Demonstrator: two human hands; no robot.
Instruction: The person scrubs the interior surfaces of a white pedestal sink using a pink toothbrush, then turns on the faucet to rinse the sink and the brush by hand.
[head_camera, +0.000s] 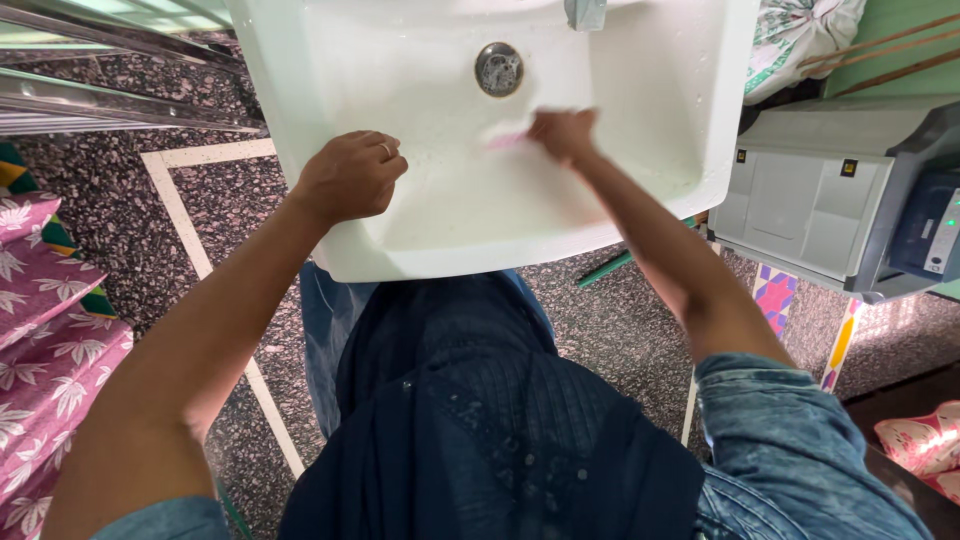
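Two hands at a white wash basin, seen from above.

The left hand (350, 175) rests curled on the basin's (640, 170) near-left rim, fingers folded under, holding nothing. Further right, inside the bowl just below the metal drain (498, 68), the right hand (563, 133) is closed around a small pink scrubbing pad (507, 141), blurred, pressed against the wet basin floor. A grey printer (830, 195) stands beyond the basin's right edge.

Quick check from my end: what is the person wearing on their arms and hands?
Both arms are bare from the elbows down, with blue denim sleeves pushed up near the elbows. The left hand wears a thin ring on one finger. The right hand shows no glove or ring, though it is blurred.
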